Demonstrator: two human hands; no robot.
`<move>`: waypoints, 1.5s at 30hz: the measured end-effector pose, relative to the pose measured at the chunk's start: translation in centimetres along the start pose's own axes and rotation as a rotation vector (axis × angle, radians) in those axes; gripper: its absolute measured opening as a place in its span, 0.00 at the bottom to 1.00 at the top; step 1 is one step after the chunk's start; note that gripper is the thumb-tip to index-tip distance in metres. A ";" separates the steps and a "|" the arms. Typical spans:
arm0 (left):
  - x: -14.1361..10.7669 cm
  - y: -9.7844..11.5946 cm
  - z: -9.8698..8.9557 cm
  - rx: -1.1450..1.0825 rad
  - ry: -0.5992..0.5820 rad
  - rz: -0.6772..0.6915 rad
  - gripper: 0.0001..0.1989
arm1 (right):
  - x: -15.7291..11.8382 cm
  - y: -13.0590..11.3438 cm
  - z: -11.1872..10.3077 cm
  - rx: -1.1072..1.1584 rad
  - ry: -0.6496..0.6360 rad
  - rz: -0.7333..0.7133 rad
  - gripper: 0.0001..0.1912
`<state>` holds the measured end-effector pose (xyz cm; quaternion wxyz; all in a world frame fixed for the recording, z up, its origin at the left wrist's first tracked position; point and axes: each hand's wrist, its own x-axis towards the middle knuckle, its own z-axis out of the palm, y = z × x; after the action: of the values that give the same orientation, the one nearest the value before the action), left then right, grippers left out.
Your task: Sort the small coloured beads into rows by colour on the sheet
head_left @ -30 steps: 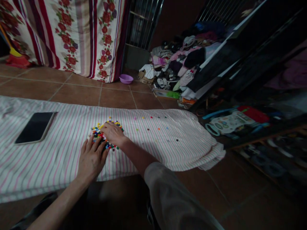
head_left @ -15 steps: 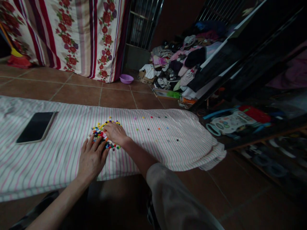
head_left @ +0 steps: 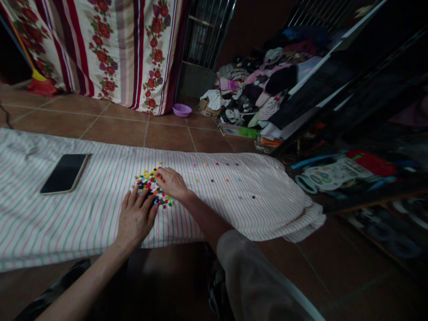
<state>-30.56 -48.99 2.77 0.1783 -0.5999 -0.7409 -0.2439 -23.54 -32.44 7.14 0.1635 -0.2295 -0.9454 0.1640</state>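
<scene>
A dense patch of small multicoloured beads (head_left: 151, 186) lies on a pink-and-grey striped cloth (head_left: 67, 223). My left hand (head_left: 135, 218) rests flat with its fingers spread, the fingertips at the near edge of the patch. My right hand (head_left: 171, 183) lies curled on the patch's right side, its fingertips among the beads. Whether it holds any is hidden. Several loose beads (head_left: 217, 171) are scattered to the right. A black smartphone (head_left: 65, 174) lies on the cloth to the left of my hands.
Brown floor tiles surround the cloth. Beyond it stand a purple plastic bowl (head_left: 181, 110) and a heap of clothes (head_left: 257, 89). A floral striped fabric (head_left: 133, 53) hangs at the back. A toy panel (head_left: 334, 174) lies at the right.
The whole view has shifted slightly, with everything sitting further right in the picture. My right hand has slid a little rightward across the bead patch. My left hand stays in place on the patch's near edge.
</scene>
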 end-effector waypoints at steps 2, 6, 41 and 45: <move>0.0 0.0 0.0 0.001 -0.003 -0.001 0.18 | -0.6 0.8 -0.4 0.023 0.029 0.010 0.09; -0.1 0.0 -0.1 0.005 0.001 0.004 0.18 | -2.3 2.9 -1.7 0.084 0.117 0.087 0.10; -0.2 -0.1 0.0 0.026 -0.008 0.017 0.20 | -13.9 18.2 -8.0 -0.206 0.303 0.789 0.10; -0.2 -0.1 0.2 -0.016 0.014 0.012 0.19 | -13.6 18.5 -7.7 -0.217 0.301 0.754 0.10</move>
<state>-30.64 -49.08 2.44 0.1802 -0.6039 -0.7340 -0.2531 -2.10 -21.67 3.67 0.2030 -0.5968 -0.7725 0.0764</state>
